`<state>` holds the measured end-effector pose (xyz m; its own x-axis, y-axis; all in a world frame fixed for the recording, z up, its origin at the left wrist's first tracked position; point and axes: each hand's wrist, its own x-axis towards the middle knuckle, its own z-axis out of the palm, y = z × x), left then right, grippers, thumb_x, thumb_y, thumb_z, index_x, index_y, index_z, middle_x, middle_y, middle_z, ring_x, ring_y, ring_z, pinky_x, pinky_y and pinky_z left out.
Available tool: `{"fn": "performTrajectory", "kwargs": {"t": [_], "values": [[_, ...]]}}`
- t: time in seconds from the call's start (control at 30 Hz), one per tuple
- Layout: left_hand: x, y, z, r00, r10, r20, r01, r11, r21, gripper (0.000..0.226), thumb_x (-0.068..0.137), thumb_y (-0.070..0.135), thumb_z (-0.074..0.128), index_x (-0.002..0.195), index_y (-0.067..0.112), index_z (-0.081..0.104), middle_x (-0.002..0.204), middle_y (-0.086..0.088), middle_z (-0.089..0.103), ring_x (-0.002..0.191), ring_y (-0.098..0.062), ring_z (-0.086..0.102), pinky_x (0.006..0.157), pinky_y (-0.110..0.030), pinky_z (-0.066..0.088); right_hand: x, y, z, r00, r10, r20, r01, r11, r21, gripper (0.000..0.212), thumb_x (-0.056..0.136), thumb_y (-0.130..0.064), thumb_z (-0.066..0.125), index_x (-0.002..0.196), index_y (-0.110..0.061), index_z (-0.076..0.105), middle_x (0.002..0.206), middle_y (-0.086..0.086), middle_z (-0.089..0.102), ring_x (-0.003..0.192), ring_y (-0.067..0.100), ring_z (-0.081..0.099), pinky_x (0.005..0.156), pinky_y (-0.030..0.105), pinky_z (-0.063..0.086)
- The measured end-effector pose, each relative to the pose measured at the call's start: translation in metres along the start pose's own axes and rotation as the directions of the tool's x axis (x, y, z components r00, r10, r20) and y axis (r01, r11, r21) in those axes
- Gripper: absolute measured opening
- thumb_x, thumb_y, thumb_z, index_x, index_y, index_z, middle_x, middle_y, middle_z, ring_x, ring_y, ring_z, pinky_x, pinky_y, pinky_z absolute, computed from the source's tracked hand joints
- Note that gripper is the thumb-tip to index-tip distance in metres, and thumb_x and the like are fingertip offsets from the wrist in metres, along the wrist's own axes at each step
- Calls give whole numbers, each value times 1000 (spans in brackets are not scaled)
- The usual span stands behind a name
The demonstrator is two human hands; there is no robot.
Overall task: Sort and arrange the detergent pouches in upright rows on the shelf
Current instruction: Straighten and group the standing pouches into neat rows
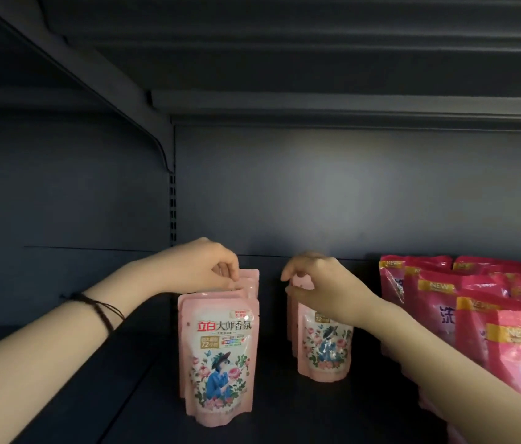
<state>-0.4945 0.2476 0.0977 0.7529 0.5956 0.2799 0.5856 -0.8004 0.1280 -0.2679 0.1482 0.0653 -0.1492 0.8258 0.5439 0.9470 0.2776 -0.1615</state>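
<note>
Two upright rows of pale pink detergent pouches stand on the dark shelf (285, 408). The left row's front pouch (220, 363) shows a floral figure print. My left hand (201, 267) pinches the top edge of a pouch (249, 280) at the back of that row. My right hand (320, 283) grips the top of a pouch (304, 281) in the right row (323, 347), whose upper part my wrist hides.
Several larger magenta pouches (477, 315) stand packed at the right, touching my right forearm. The shelf's back panel (317, 193) and a bracket post (172, 206) rise behind. Another shelf hangs overhead. Bare shelf lies to the left.
</note>
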Motion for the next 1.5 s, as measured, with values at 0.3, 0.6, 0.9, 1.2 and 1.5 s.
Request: {"fn": "performTrajectory", "kwargs": {"t": [0.3, 0.6, 0.9, 1.2, 1.5], "values": [[-50, -38, 8, 994, -112, 15, 112, 993, 43, 42, 75, 57, 70, 114, 45, 59, 97, 32, 55, 95, 9, 52, 77, -24, 48, 28, -50, 27, 967, -44, 252, 56, 998, -40, 59, 82, -39, 69, 136, -26, 49, 136, -3, 48, 123, 15, 45, 101, 36, 43], [-46, -41, 40, 996, -82, -33, 63, 916, -396, 26, 84, 29, 72, 110, 33, 67, 99, 18, 71, 93, 5, 65, 87, -24, 54, 37, -53, 42, 941, 55, 335, -56, 998, -7, 45, 83, -38, 68, 125, -25, 58, 124, -7, 57, 113, 13, 51, 91, 29, 45], [-45, -43, 41, 981, -112, -159, 32, 900, -434, 20, 81, 17, 74, 93, 33, 72, 86, 15, 70, 79, 7, 62, 67, -11, 45, 32, -46, 41, 975, 111, 192, -146, 973, 181, 11, 84, -19, 70, 95, -17, 70, 97, -6, 71, 89, 9, 65, 81, 20, 52], [-32, -3, 42, 923, -279, -263, -27, 637, -770, 18, 84, 6, 69, 88, 23, 72, 87, 8, 75, 84, -5, 69, 73, -20, 51, 5, -27, 27, 954, 286, -84, -194, 809, 555, 10, 90, -14, 63, 81, -18, 64, 77, -4, 66, 71, 7, 62, 65, 17, 48], [11, 76, 108, 817, -520, -251, -137, 247, -959, 17, 88, 2, 63, 91, 18, 66, 86, 6, 73, 86, -10, 67, 74, -24, 52, -40, 10, 32, 803, 561, -201, -218, 590, 777, 14, 95, -7, 51, 82, -8, 54, 79, 3, 60, 73, 17, 58, 63, 33, 51]]}}
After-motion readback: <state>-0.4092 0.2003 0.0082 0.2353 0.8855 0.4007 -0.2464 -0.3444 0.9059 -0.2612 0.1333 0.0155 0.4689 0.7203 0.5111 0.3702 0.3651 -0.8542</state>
